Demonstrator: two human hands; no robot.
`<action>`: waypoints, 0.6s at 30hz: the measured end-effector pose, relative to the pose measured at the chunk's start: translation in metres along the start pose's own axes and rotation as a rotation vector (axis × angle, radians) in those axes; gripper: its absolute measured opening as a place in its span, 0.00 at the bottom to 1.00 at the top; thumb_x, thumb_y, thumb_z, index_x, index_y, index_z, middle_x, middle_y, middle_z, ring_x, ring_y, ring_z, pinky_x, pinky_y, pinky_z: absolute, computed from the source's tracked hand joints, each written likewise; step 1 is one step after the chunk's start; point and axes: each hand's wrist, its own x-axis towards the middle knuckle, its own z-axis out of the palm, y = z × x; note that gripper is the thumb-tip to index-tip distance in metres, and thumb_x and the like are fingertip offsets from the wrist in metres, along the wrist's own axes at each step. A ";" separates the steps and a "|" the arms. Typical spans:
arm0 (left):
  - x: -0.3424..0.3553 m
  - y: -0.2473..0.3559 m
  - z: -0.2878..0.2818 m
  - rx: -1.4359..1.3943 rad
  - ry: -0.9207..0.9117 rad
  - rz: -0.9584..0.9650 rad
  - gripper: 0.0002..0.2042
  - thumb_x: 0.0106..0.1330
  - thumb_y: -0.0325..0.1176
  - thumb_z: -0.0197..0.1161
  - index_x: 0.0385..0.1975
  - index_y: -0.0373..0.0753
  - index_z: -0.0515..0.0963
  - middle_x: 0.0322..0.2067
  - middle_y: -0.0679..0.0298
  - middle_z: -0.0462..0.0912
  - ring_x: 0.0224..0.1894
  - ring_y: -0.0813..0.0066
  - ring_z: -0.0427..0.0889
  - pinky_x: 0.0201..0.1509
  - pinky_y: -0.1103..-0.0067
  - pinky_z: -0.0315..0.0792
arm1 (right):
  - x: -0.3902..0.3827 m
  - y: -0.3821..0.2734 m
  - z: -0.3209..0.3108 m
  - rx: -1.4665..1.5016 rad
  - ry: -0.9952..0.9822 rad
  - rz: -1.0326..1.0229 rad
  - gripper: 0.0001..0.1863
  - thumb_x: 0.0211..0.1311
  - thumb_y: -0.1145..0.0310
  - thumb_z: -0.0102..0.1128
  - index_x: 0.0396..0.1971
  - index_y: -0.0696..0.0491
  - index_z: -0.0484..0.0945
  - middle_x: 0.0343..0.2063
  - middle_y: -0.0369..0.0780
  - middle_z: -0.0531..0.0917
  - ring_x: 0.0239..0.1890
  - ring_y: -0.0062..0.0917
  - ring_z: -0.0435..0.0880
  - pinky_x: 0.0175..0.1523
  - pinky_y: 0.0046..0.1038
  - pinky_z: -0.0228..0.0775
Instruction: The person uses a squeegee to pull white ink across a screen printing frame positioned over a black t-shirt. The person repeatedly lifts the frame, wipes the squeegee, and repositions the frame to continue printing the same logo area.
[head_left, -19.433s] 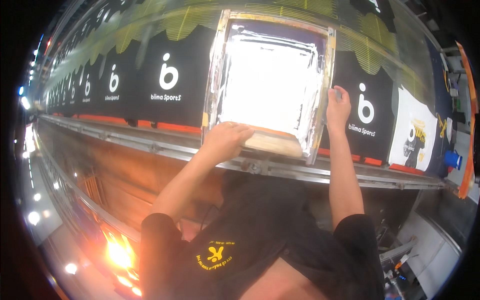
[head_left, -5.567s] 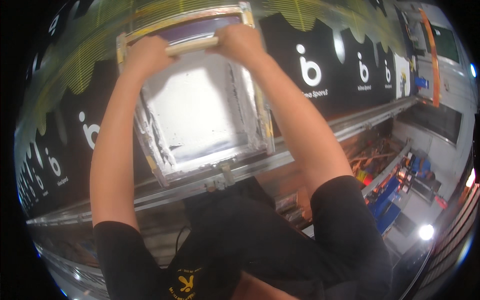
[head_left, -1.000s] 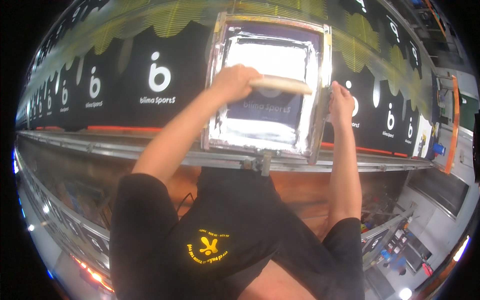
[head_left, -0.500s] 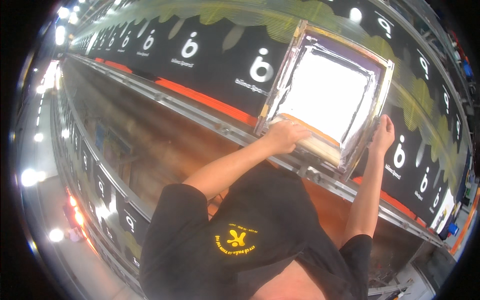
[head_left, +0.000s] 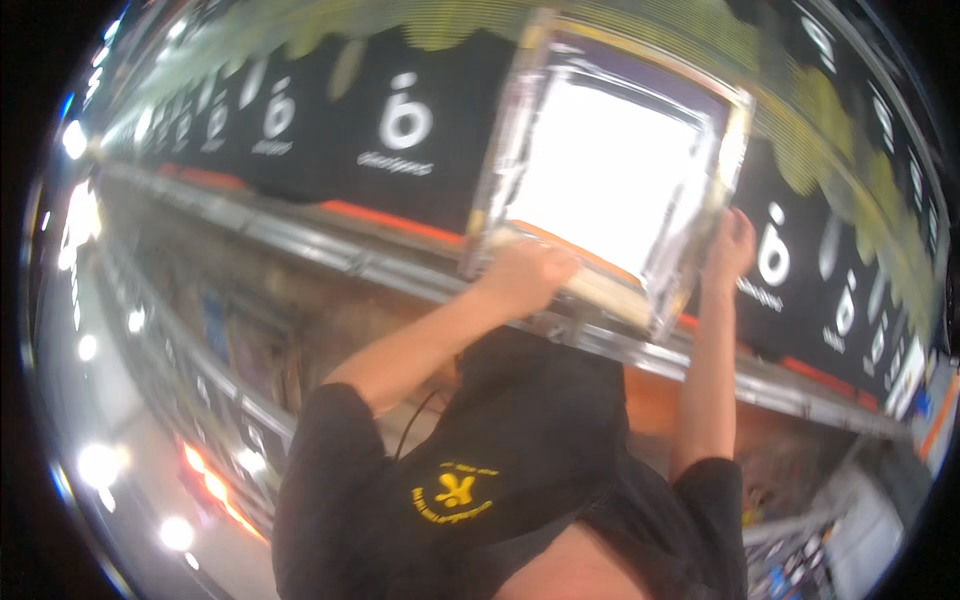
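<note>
A screen-printing frame [head_left: 740,135] lies over black garment pieces, its mesh thickly coated with white ink [head_left: 610,170] and its border streaked. Along the frame's near edge lies a pale wooden squeegee [head_left: 605,285] with an orange blade strip, and my left hand [head_left: 525,270] is closed round its left part. My right hand [head_left: 728,245] is curled against the frame's right side, gripping it. The picture is blurred by motion.
A long row of black pieces [head_left: 420,175] with white prints runs to both sides on the table. A metal rail [head_left: 360,262] follows its near edge. Behind me at the lower left are another rail, bright lamps and a glowing orange strip [head_left: 215,485].
The squeegee and my left hand have moved from mid-screen to the near edge, and white now hides the mesh's middle. Since half a second ago the whole view has shifted with my head.
</note>
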 end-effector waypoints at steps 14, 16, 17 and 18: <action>0.201 -0.029 0.001 0.018 -0.381 0.747 0.11 0.60 0.24 0.67 0.39 0.46 0.90 0.46 0.72 0.91 0.53 0.70 0.85 0.67 0.68 0.68 | -0.007 -0.005 0.004 -0.374 -0.102 0.109 0.24 0.68 0.50 0.70 0.55 0.51 0.83 0.40 0.42 0.89 0.41 0.28 0.88 0.51 0.31 0.79; 0.223 -0.016 0.015 0.029 -0.333 0.853 0.09 0.55 0.21 0.67 0.31 0.46 0.89 0.37 0.73 0.90 0.50 0.69 0.84 0.66 0.70 0.69 | -0.003 -0.005 0.001 -0.368 -0.110 0.127 0.24 0.67 0.50 0.70 0.55 0.51 0.83 0.40 0.42 0.90 0.41 0.28 0.88 0.50 0.31 0.79; 0.233 -0.010 0.023 0.052 -0.360 0.876 0.09 0.53 0.21 0.67 0.29 0.46 0.88 0.35 0.73 0.89 0.49 0.69 0.84 0.66 0.70 0.69 | -0.001 -0.004 0.000 -0.385 -0.113 0.158 0.23 0.67 0.51 0.71 0.54 0.51 0.83 0.41 0.43 0.90 0.40 0.29 0.89 0.50 0.31 0.79; 0.240 -0.008 0.032 0.072 -0.390 0.895 0.09 0.52 0.21 0.67 0.27 0.46 0.88 0.33 0.73 0.88 0.48 0.68 0.84 0.65 0.70 0.70 | -0.001 -0.004 0.000 -0.368 -0.106 0.132 0.23 0.67 0.51 0.71 0.54 0.51 0.84 0.41 0.43 0.90 0.41 0.29 0.89 0.50 0.31 0.79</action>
